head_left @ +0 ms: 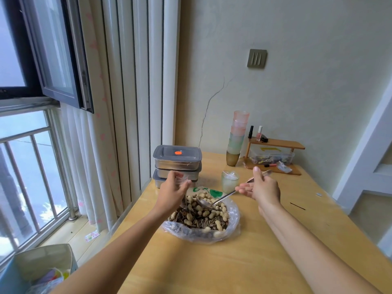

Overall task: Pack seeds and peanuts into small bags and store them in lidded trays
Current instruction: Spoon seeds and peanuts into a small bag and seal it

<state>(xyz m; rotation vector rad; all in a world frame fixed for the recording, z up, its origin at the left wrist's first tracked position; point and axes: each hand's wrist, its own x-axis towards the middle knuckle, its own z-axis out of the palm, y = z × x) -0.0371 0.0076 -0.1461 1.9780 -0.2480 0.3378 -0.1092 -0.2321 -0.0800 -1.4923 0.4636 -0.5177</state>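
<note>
Head view: on the table (pixel 212 262), close to its left edge and about midway back, a big plastic bag (pixel 234 221) lies open with a pile of peanuts and seeds (pixel 203 216) heaped in it. The right hand (pixel 262 188) grips the handle of a spoon (pixel 224 196), thumb raised and the handle running between thumb and fingers. The spoon's long axis slants from the hand down and left, so that its bowl sits in the far part of the pile. The left hand (pixel 172 190) hovers over the pile's far-left side and pinches a small bag (pixel 182 179) of clear film at the fingertips. How wide its mouth stands cannot be told, since the film is nearly invisible. The bag lies to the left of the spoon bowl and above it, so the loaded spoon would probably have to rise and swing left toward the left hand, a short way. The lidded trays (pixel 177 164) stand stacked at the table's far-left corner, just beyond the left hand and nearer to it than to the right. A cup (pixel 230 181) with film inside stands between the hands, farther back.
</note>
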